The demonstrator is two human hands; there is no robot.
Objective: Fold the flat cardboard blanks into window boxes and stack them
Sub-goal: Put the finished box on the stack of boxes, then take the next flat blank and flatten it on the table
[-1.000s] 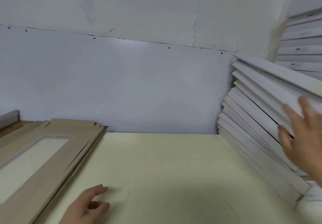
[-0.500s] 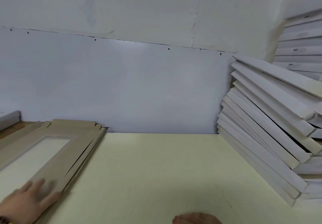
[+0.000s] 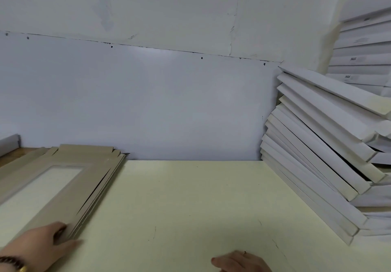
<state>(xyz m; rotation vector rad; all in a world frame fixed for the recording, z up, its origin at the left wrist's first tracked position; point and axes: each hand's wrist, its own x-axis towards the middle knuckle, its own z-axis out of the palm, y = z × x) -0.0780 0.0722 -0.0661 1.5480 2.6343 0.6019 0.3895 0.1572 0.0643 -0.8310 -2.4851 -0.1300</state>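
Cardboard blanks (image 3: 63, 178), tan, lie stacked flat at tabletop (image 3: 179, 204) left: thin, light, stiff-ish but bendy, sheets prob. slide apart. Best taken at near corner edge, top sheet only. Left hand (image 3: 40, 248) grip curls round that corner, thumb beside. Right hand (image 3: 239, 261) lies loose, holding nothing. Vs 1 s ago: right hand has left folded boxes (image 3: 321, 144); left has reached the stack.
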